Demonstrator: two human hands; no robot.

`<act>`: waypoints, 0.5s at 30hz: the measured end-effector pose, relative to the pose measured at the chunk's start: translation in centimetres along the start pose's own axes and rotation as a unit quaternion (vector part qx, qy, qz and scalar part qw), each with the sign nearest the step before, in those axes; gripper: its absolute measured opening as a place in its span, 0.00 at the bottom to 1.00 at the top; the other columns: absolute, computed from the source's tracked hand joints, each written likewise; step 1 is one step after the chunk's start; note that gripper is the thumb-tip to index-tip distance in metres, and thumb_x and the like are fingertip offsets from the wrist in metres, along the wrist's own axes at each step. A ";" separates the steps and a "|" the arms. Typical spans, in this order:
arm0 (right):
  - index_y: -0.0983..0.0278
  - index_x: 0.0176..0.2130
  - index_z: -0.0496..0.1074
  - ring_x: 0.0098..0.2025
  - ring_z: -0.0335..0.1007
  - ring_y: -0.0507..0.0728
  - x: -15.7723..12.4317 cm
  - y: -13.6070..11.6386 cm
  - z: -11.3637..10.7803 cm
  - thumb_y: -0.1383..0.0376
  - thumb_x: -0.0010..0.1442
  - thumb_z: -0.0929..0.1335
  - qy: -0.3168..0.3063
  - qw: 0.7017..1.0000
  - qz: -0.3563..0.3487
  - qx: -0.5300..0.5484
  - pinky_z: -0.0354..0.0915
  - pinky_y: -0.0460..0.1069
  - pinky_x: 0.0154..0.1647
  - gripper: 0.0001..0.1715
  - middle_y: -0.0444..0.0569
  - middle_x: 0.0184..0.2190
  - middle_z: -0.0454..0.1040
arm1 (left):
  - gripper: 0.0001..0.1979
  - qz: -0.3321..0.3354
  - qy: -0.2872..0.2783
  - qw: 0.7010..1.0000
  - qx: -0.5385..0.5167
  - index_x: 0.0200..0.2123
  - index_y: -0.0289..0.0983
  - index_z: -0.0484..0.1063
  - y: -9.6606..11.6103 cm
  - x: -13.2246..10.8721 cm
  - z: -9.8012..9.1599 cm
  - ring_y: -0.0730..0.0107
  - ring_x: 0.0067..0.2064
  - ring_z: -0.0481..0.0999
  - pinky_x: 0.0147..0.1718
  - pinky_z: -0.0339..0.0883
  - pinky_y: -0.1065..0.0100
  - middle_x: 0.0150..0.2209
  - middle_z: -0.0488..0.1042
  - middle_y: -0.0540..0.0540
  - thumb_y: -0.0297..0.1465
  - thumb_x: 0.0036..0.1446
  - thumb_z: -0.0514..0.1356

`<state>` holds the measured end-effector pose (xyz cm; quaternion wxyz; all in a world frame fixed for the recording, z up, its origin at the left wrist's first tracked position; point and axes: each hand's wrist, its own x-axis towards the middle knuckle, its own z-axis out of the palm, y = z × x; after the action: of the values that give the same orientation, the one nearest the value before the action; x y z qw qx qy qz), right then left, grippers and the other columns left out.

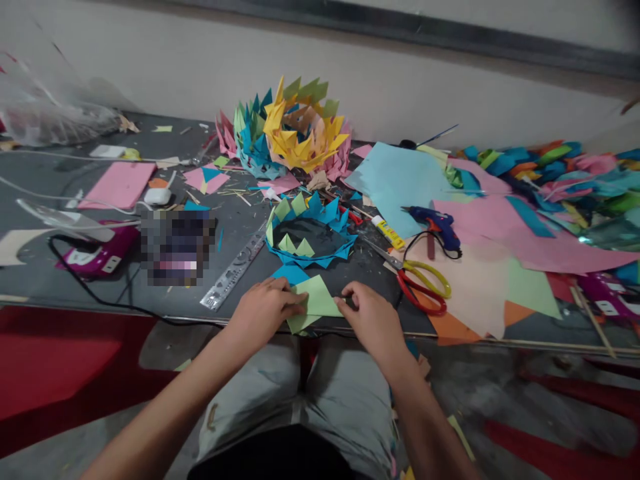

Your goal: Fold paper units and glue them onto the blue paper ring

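Observation:
At the table's front edge, a light green paper square (316, 297) lies between my two hands, with one part of it folded over. My left hand (267, 307) grips its left side between thumb and fingers. At its right corner my right hand (370, 317) pinches the paper with thumb and forefinger. Under the green paper's upper left shows a blue paper piece (290, 272). Just beyond stands a ring of folded paper points (320, 252), mostly blue with several light green ones. A clear ruler (234, 270) lies slantwise left of the ring.
Red-and-yellow-handled scissors (425, 287), a glue stick (387, 232) and a blue glue gun (435, 223) lie to the right. Folded paper rings (305, 137) are stacked by the wall. Pink sheets (117, 185), a blurred-out object (177, 250) and a purple power strip (103, 257) are at left, with cables.

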<state>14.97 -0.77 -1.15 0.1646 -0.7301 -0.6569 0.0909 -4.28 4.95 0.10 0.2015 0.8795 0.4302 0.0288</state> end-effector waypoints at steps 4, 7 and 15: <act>0.60 0.40 0.73 0.25 0.67 0.52 -1.4 -2.2 1.2 0.65 0.60 0.60 0.110 0.985 -0.127 -0.043 0.52 0.45 0.22 0.14 0.46 0.23 0.72 | 0.09 0.007 -0.035 0.998 0.046 0.39 0.47 0.74 -0.2 0.1 -0.6 0.67 0.36 0.70 0.32 0.60 0.71 0.31 0.69 0.48 0.36 0.55 0.57; 0.62 0.41 0.74 0.21 0.66 0.52 -2.4 -3.4 2.5 0.65 0.59 0.61 0.066 0.978 -0.186 -0.062 0.51 0.45 0.19 0.15 0.47 0.20 0.73 | 0.12 -0.007 -0.038 0.998 0.056 0.43 0.49 0.72 0.3 0.2 -1.0 0.66 0.38 0.71 0.32 0.60 0.72 0.33 0.69 0.48 0.35 0.54 0.57; 0.54 0.46 0.72 0.19 0.70 0.54 -3.6 -1.2 1.4 0.61 0.59 0.61 -0.015 0.983 -0.122 -0.133 0.50 0.44 0.17 0.17 0.48 0.18 0.75 | 0.13 -0.048 -0.048 0.996 0.048 0.42 0.49 0.73 1.1 0.0 -1.6 0.64 0.40 0.72 0.32 0.61 0.73 0.36 0.71 0.49 0.39 0.52 0.58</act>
<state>12.91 -4.11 -2.32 0.0659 -0.6584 -0.7498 -0.0070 -3.88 4.88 2.02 0.1805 0.8667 0.4629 -0.0443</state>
